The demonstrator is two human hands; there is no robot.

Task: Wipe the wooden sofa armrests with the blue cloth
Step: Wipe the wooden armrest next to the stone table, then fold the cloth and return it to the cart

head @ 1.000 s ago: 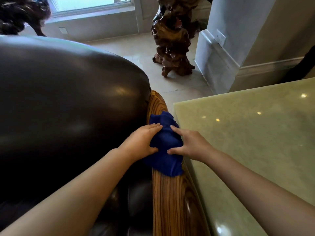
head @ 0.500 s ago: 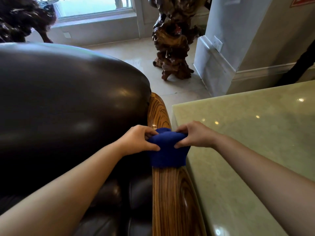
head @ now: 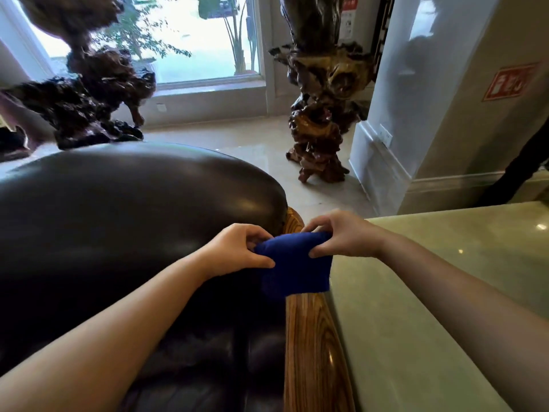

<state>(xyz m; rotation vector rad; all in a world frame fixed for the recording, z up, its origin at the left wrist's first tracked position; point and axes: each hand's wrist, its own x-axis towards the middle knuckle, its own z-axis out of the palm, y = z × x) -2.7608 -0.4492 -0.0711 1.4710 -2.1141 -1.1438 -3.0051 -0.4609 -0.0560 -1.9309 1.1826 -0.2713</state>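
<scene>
Over the wooden armrest [head: 312,346], blue cloth [head: 295,269] pinched between left hand [head: 237,251], right hand [head: 341,236]

We take the wooden armrest [head: 312,346] as our landmark. Its near stretch lies bare and open to our hands, while further along the blue cloth [head: 297,269] drapes across it, pinched by both hands. Tight against the armrest's left side bulges the dark leather cushion [head: 118,221], leaving no gap there. On its right the green stone counter [head: 416,307] runs just beside it, its top bare. Beyond the armrest's far end the floor [head: 252,150] is open, until a gnarled root sculpture [head: 320,114] and a white pillar [head: 416,114] stand in the way.
</scene>
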